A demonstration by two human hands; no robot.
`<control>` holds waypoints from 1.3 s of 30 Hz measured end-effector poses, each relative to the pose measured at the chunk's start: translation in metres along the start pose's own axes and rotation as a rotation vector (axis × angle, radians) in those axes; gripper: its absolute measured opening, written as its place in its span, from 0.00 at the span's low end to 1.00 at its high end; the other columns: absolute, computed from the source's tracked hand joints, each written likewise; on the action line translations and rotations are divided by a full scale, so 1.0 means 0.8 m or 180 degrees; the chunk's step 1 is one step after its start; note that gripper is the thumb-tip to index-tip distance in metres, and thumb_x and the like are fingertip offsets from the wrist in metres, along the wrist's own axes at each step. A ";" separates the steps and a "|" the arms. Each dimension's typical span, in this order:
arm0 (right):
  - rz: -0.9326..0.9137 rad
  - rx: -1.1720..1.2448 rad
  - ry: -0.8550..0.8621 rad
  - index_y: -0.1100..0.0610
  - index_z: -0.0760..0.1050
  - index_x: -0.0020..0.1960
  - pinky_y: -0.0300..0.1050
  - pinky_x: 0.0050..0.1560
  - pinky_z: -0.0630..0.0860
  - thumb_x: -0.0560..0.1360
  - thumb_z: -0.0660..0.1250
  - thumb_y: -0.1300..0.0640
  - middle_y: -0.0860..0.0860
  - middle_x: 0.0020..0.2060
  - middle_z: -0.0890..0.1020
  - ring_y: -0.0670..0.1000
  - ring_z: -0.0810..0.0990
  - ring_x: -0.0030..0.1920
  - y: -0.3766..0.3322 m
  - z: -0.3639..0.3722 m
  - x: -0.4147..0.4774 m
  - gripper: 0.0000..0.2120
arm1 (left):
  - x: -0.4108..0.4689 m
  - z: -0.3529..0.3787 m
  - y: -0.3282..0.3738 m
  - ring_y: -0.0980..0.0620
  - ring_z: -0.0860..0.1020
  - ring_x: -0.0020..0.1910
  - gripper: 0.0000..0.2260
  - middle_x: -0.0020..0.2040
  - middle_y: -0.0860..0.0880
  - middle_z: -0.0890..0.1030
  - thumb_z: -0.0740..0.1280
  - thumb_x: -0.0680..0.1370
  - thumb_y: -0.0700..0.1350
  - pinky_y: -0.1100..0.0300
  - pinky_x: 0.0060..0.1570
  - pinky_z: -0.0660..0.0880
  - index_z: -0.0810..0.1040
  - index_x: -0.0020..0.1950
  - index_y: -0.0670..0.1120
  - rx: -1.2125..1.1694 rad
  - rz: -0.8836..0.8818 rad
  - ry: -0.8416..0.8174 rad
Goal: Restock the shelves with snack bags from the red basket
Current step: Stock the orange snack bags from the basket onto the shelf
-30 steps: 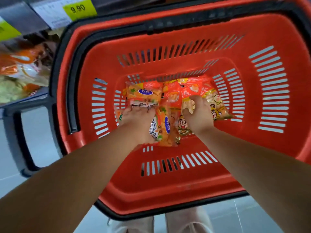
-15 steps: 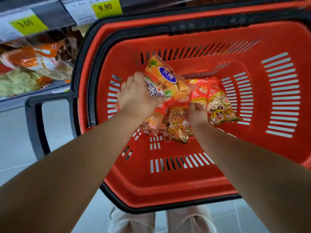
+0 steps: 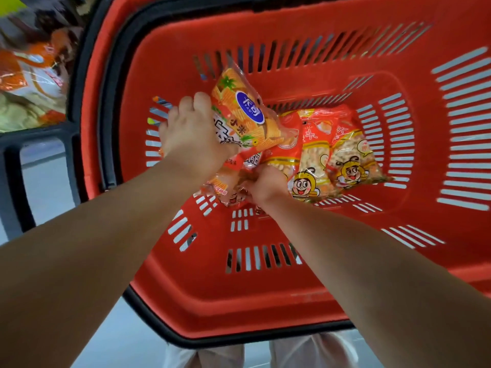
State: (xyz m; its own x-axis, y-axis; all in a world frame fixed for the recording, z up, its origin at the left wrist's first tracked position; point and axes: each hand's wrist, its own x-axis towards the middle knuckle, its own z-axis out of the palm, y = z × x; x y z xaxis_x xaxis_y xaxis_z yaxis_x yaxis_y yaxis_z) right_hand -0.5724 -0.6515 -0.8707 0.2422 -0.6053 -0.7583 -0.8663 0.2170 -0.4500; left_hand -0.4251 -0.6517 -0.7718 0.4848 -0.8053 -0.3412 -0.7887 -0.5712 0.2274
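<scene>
We looked down into the red basket (image 3: 265, 301), which filled most of the view, its slotted walls all around the two bare forearms reaching in. The left hand (image 3: 191, 139) gripped an orange snack bag (image 3: 239, 112) with a blue oval label, fingers curled over the bag's left edge. That bag was tilted up, its far end raised toward the basket's far wall, and it lay over the bags beneath. Just near and to the right, the right hand (image 3: 261, 183) had its fingers bent down and pinched together on the crumpled edge of a lower snack bag (image 3: 224, 191), which was half hidden under the left wrist. To the right of both hands, two red cartoon bags (image 3: 308, 166) lay flat side by side on the basket floor, touching each other. At the far left we saw blurred packets on a shelf (image 3: 26, 83), and a black frame (image 3: 16, 160) stood beside the basket. Pale trouser legs (image 3: 305, 351) showed at the near edge.
</scene>
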 end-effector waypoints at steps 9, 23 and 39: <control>-0.0934 -0.1419 0.0262 0.53 0.78 0.50 0.44 0.40 0.76 0.77 0.65 0.54 0.51 0.43 0.83 0.54 0.81 0.43 0.041 -0.161 -0.074 0.06 | -0.010 -0.004 0.011 0.39 0.68 0.64 0.39 0.64 0.41 0.71 0.78 0.63 0.58 0.45 0.59 0.66 0.65 0.65 0.44 -0.0056 -0.0432 -0.0201; 0.0418 -0.2047 -0.0011 0.40 0.27 0.72 0.66 0.62 0.65 0.65 0.66 0.28 0.57 0.77 0.42 0.63 0.54 0.74 0.067 -0.125 -0.043 0.56 | -0.019 0.032 0.016 0.40 0.69 0.64 0.40 0.64 0.42 0.71 0.76 0.64 0.61 0.45 0.58 0.67 0.64 0.66 0.43 0.0260 -0.0399 -0.0385; -0.0268 -0.0791 0.1201 0.36 0.53 0.70 0.54 0.57 0.74 0.57 0.72 0.42 0.55 0.59 0.73 0.60 0.75 0.57 -0.074 -0.332 -0.284 0.47 | -0.149 -0.272 0.077 0.42 0.74 0.57 0.36 0.57 0.43 0.75 0.78 0.61 0.61 0.49 0.50 0.73 0.68 0.59 0.44 -0.0293 -0.0423 -0.0228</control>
State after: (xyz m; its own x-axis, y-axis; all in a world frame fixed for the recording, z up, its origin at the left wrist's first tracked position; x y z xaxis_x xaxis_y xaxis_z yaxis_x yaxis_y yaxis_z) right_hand -0.6919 -0.7303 -0.5468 0.1800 -0.8595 -0.4783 -0.9401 -0.0073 -0.3408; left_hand -0.4495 -0.6256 -0.5185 0.5517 -0.7102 -0.4373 -0.6799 -0.6866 0.2574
